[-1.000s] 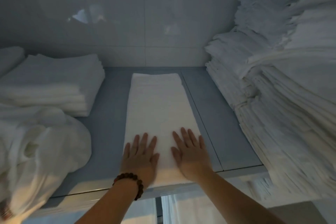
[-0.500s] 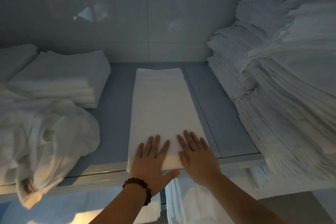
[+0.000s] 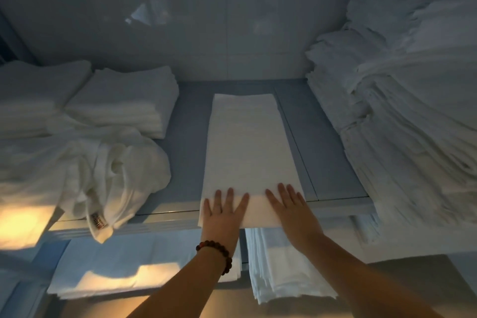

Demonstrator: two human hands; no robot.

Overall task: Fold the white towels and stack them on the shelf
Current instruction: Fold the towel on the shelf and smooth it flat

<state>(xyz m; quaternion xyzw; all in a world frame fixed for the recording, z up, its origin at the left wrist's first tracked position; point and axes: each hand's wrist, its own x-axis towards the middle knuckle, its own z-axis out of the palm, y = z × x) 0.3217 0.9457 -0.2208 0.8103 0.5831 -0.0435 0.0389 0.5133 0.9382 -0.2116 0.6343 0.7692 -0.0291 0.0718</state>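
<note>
A: Head view. Where is the folded towel [image 3: 247,152]?

B: It lies flat on the shelf [image 3: 185,162], a long narrow strip running from the front lip toward the tiled wall [image 3: 206,20]. Its near end overhangs the lip slightly.

A: Hands?

B: Both are palm-down on that near end. The left hand [image 3: 222,214] is at the near-left corner and the right hand [image 3: 291,212] at the near-right corner, with bare towel between them. All fingers are straight and spread, pressing; nothing is clasped.

A: Wrist detail?

B: A bead bracelet [image 3: 216,253] on the left wrist.

A: Neighbours on the shelf?

B: Left rear: a low stack [image 3: 124,100] of folded towels, with a 2nd beside it toward the frame edge, both apart from the strip. Left front: a crumpled heap [image 3: 108,170] of white cloth hanging over the lip, with a small label [image 3: 98,221] whose print is unreadable. Right: a tall pile [image 3: 413,137] of folded white linen rising out of frame, with bare shelf between it and the strip.

A: Below?

B: A lower stack [image 3: 278,266] of folded white cloth sits under the lip, beneath the right forearm.
</note>
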